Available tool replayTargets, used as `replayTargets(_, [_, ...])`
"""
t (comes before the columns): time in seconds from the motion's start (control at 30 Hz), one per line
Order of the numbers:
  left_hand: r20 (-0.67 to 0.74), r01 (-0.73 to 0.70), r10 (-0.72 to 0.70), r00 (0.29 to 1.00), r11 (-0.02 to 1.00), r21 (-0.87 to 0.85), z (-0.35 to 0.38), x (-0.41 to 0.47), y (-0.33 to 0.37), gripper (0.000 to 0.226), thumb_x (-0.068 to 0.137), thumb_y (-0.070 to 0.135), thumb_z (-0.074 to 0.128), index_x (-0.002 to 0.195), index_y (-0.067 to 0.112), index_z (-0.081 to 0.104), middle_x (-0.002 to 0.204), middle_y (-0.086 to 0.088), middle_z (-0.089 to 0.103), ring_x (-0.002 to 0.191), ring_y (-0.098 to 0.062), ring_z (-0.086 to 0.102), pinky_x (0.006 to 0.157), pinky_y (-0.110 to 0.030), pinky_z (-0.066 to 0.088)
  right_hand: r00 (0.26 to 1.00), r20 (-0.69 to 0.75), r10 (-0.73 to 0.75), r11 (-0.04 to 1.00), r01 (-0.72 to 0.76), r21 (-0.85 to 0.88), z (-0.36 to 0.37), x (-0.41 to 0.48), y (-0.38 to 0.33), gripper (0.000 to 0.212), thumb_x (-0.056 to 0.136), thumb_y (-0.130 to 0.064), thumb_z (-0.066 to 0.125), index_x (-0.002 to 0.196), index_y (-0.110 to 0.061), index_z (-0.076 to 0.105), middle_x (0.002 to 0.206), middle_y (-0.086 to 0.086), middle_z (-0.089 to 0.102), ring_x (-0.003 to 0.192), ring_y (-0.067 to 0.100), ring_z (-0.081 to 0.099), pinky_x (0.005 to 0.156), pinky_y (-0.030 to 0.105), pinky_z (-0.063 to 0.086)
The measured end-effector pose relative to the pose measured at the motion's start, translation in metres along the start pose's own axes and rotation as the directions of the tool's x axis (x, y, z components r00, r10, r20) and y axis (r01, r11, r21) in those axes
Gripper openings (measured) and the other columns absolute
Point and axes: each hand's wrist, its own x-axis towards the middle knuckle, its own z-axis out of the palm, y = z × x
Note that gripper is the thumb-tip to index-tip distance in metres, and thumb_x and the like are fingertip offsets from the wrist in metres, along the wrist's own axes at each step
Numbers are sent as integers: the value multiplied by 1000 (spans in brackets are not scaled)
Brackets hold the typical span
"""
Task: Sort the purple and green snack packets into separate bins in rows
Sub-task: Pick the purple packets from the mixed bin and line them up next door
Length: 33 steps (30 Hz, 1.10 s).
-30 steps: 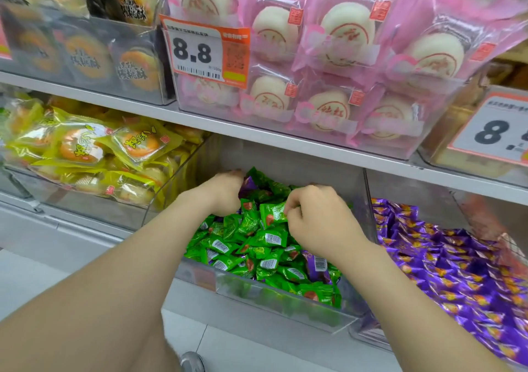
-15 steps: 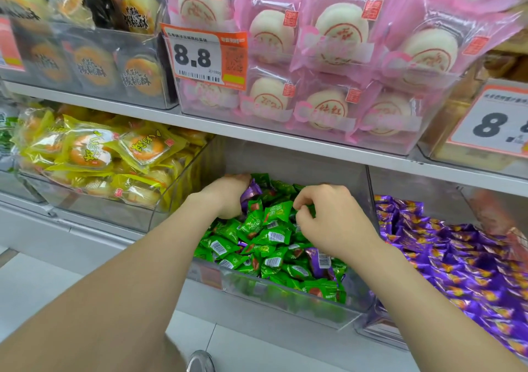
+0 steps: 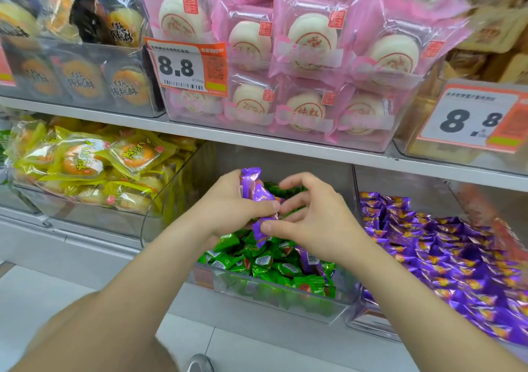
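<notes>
1. Grip, left hand (image 3: 228, 204): my fingers are curled round the purple packets (image 3: 253, 188) and my thumb clamps them against the fingers. I judge there are two packets in the bundle, though the exact count is unclear.

2. Grip, right hand (image 3: 314, 220): my thumb tip presses on the lower purple wrapper, and my other fingers are curved and held apart above it. I cannot tell whether a finger closes behind the wrapper.

3. Position: the bundle is held clear above the green packets (image 3: 271, 266), over the middle of the green bin (image 3: 280, 297). Raising it keeps the green packets from being dragged along, and it puts both hands on the bundle so the right hand can take it over.

4. Orientation: the bundle's long axis is close to upright and leans slightly. One crimped end points up toward the shelf (image 3: 285, 145). The other end hangs down toward the green pile.

5. Destination: the purple bin (image 3: 354, 308) stands just beside the green bin, on my right. That is likely why the bundle goes to the right hand.

6. Remaining: one stray purple packet (image 3: 308, 257) lies among the green near the front.
</notes>
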Motion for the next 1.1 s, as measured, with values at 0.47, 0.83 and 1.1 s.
replayTargets(0.47, [158,-287,240,958,771,569,33,17,-10,19,91,33,78,87,22,62,83,0,63,80,-11,58,68,-33,40,970,-135,-200,897,126,-424,-46,-34,23,3,98,-32,69,101,-32,70,101,-11,59,91,2,51,81,19,34])
replayTargets(0.83, [198,-499,476,857,670,550,79,0,1,35,99,39,68,107,24,37,89,12,55,83,-1,54,67,-20,39,951,-190,242,930,-172,325,-119,-65,59,13,100,-24,70,103,-12,76,78,10,75,66,24,72,65,33,58])
replayTargets(1.1, [198,-605,589,783,647,465,119,-5,4,19,103,46,58,113,30,59,107,14,59,105,-8,59,91,-34,48,938,-345,40,828,-224,-514,-170,-67,128,20,96,-22,74,116,-22,73,87,-10,70,74,8,65,76,25,43])
